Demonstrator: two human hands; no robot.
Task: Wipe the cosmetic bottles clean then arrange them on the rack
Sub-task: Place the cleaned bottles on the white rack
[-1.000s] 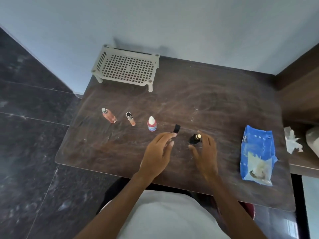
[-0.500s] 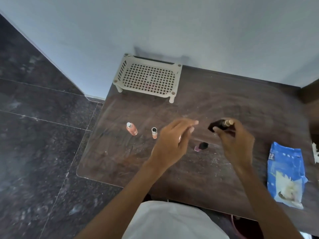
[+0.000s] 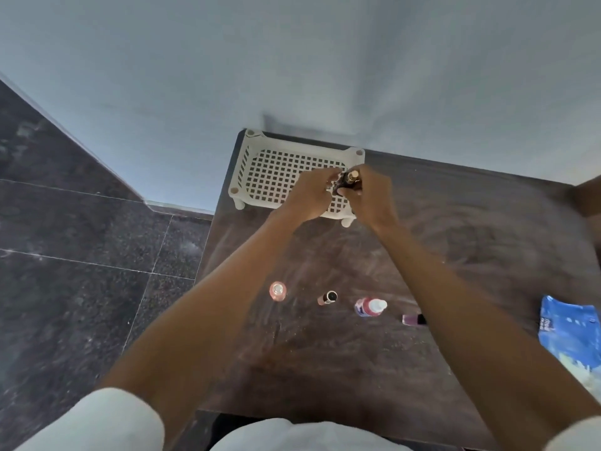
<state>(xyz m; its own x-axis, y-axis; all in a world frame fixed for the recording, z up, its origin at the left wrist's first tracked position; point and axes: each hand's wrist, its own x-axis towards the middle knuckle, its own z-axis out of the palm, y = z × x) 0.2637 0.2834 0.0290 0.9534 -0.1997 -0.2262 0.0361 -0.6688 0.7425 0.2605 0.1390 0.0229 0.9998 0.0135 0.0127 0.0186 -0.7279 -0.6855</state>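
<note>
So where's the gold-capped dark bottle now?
In the head view, the dark bottle is held between the left hand and right hand, over the white rack's right end.

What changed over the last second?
The right hand picked the dark bottle off the table and carried it forward over the rack; the left hand followed and now holds it too. The other four bottles and the wipes pack stayed put.

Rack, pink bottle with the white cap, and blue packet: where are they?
rack point(image 3: 270, 170): head view, on its gridded top.
pink bottle with the white cap point(image 3: 365, 308): head view, on its pink body.
blue packet point(image 3: 566, 333): head view, on its blue front.
</note>
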